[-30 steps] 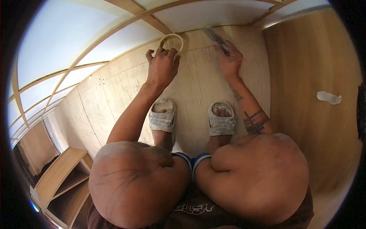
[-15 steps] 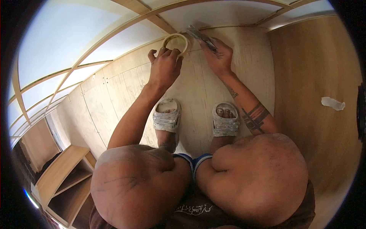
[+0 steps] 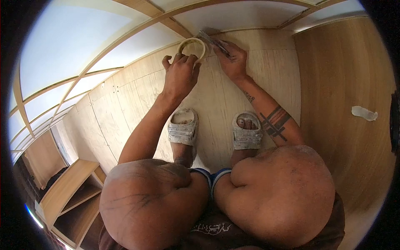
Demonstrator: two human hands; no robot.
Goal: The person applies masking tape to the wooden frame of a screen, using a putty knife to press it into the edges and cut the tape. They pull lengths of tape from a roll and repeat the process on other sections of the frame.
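Note:
My left hand is closed on the near side of a round, cream-rimmed tub, its fingers hooked over the rim. What is inside is hard to make out. Just to the right, my right hand grips a putty knife, a narrow, dark grey, smeared tool. Its far end points up and left, close beyond the tub's rim, near the base of the white panelled frame. Whether the tip touches the tub or the panel cannot be seen.
White panels in a wooden frame curve along the left and front. Pale plywood flooring lies under my dusty sandals. A brown wooden board on the right carries a whitish scrap. Open wooden shelving stands lower left.
My right hand and the putty knife have shifted slightly left, closer to the tub. My left hand and the tub have hardly moved.

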